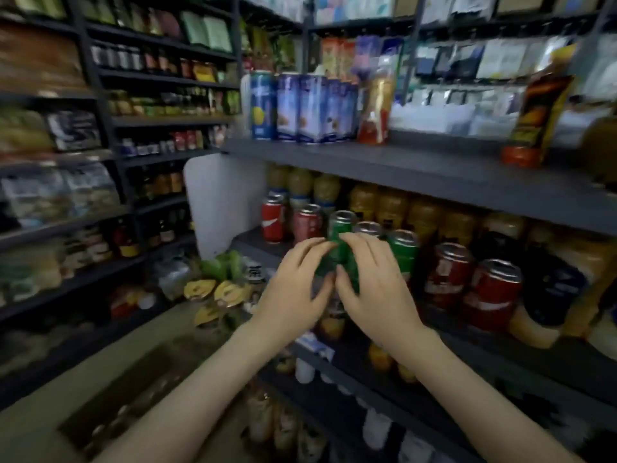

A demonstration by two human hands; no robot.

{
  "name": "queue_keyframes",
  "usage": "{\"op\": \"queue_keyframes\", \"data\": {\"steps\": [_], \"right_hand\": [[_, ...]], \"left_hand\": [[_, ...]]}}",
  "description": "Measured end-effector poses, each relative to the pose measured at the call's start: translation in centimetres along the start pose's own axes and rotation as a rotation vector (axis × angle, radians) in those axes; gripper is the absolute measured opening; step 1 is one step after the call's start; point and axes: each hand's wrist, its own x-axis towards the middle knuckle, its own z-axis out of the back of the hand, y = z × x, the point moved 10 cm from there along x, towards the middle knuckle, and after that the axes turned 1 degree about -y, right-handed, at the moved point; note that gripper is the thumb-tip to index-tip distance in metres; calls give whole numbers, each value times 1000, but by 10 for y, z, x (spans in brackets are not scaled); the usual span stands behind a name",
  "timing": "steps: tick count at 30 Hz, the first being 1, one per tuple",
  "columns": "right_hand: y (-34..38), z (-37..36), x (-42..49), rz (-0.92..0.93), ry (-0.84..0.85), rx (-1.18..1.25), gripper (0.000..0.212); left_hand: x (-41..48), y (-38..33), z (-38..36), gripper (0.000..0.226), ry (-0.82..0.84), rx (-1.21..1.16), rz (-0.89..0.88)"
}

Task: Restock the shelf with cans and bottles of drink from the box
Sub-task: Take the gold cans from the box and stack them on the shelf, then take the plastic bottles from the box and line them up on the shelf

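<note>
- The person is holding a green can point(338, 253) between both hands at the front of the middle shelf point(257, 240), with a row of red cans point(307, 225) just to its left and a second green can point(404, 252) just to its right.
- The left hand point(293, 285) is wrapping its curled fingers round the can's left side. The right hand point(377, 285) is doing the same on the right side, and the fingertips of the two hands are nearly meeting across the front.
- The can is standing close to upright, its long axis running up and down and its silver rim showing above the fingers.
- It is sitting directly ahead of the hands and between them, so neither hand is nearer than the other.
- The frame is blurred, so the hands may be gripping two green cans pressed together rather than one.
- Judging from this, the coming move is heading straight forward and slightly down into the gap between the red cans and the other green can.
- What seems to be the box point(127, 379) is lying low to the left, well apart from the hands.
</note>
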Motion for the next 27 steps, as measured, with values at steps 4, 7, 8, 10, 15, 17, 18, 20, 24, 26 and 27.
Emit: {"op": "queue_keyframes", "data": {"steps": [4, 7, 8, 10, 15, 17, 18, 20, 24, 26, 27], "right_hand": [[82, -138, 1, 61, 211, 142, 43], [137, -235, -7, 72, 336, 181, 41], [154, -265, -8, 82, 382, 186, 40], [187, -323, -10, 105, 503, 206, 43], [227, -440, -24, 90, 708, 243, 47], [231, -483, -33, 72, 757, 230, 48], [231, -504, -37, 65, 781, 223, 49], [230, -548, -43, 52, 838, 209, 49], [228, -653, -60, -12, 984, 241, 52], [229, -711, -73, -48, 1080, 244, 56], [229, -741, -80, -65, 1135, 240, 58]], "left_hand": [[-90, 129, 63, 45, 75, 137, 292], [-161, 220, 109, 44, 187, 239, 450], [-183, 249, 126, 43, 215, 268, 512], [-221, 301, 161, 41, 239, 310, 635], [-297, 392, 210, 41, 252, 356, 881], [-326, 425, 212, 41, 273, 374, 956], [-340, 441, 211, 41, 284, 375, 996], [-367, 474, 206, 43, 321, 380, 1086], [-413, 550, 193, 45, 409, 375, 1236], [-436, 594, 186, 46, 444, 356, 1324], [-448, 617, 182, 47, 462, 338, 1372]]}}
